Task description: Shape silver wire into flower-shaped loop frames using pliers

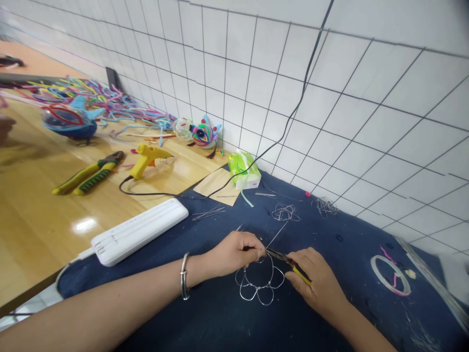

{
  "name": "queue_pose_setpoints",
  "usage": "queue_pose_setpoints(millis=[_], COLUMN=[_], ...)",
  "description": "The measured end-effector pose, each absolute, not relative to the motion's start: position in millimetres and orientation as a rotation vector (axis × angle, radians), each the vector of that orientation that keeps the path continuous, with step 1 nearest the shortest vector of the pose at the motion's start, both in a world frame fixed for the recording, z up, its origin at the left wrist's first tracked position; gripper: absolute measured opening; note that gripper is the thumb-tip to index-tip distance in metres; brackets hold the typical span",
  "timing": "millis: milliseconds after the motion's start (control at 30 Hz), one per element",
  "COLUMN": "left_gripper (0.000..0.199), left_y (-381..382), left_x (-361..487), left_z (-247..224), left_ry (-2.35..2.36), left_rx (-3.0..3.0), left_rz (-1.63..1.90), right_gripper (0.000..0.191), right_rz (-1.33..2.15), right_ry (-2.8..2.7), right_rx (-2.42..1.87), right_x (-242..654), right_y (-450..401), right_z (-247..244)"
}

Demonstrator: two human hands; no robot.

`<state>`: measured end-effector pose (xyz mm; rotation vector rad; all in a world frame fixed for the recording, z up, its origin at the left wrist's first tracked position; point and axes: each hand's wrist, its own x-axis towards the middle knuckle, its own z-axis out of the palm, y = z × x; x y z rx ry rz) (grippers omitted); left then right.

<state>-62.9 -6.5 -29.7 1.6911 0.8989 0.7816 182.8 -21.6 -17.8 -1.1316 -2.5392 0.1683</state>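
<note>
Between my two hands hangs a flower-shaped wire frame, made of thin silvery loops around a ring. My left hand, with a bangle on its wrist, pinches the top of this frame. From that pinch a straight wire end sticks up to the right. My right hand is wrapped round a pair of pliers with yellow and black handles. The plier jaws reach left to the wire at my left fingertips; whether they are clamped on it is too small to tell.
A white power strip, cut wires, a tissue pack and a tape ring lie around the dark cloth. On the wooden table are a glue gun, larger pliers and pipe cleaners. Another person's blurred hand shows far left.
</note>
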Motion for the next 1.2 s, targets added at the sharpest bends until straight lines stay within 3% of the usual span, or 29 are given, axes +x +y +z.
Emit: queue_pose_setpoints(millis=[300,667,1033,1200], left_gripper=[0.018,0.019,0.019,0.02], left_y=[-7,-7,-7,-8], left_x=[-65,-63,-64,-65], left_z=[-27,-27,-24,-24], left_ry=[0.984,1.043,1.072,1.061], left_rx=[1.905,2.037,2.025,2.052], left_rz=[0.813,0.814,0.851,0.842], right_gripper=[0.028,0.029,0.029,0.034], right_rz=[0.095,-0.28,-0.006,-0.088], right_ry=[-2.566,-2.56,-2.604,-2.701], right_rx=[-1.15,-1.2,-1.265,-1.408], right_x=[185,172,194,199], right_y=[-24,-36,-17,-4], right_z=[-14,-2,-5,-19])
